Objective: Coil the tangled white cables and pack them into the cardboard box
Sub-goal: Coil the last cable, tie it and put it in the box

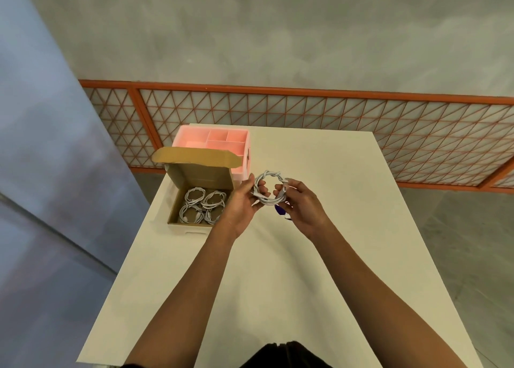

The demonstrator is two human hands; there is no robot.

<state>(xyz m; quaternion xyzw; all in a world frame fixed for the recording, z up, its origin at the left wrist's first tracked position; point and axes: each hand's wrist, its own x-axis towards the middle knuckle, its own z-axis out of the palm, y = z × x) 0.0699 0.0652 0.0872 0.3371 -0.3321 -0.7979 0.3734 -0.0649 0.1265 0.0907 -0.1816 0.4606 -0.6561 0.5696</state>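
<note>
A white cable wound into a small ring (269, 176) hangs above the white table between both hands. My left hand (244, 200) grips the ring's left side with curled fingers. My right hand (299, 203) pinches its right side. To the left stands the open cardboard box (178, 200), lid flap raised, with several coiled white cables (201, 205) lying inside. Under my right hand a small purple thing (281, 210) shows on the table, mostly hidden.
A pink plastic organiser (214, 139) with compartments stands behind the box at the white table's (319, 256) far left. Beyond the table runs an orange lattice rail (306, 111) over a grey floor. The table's left edge lies close to the box.
</note>
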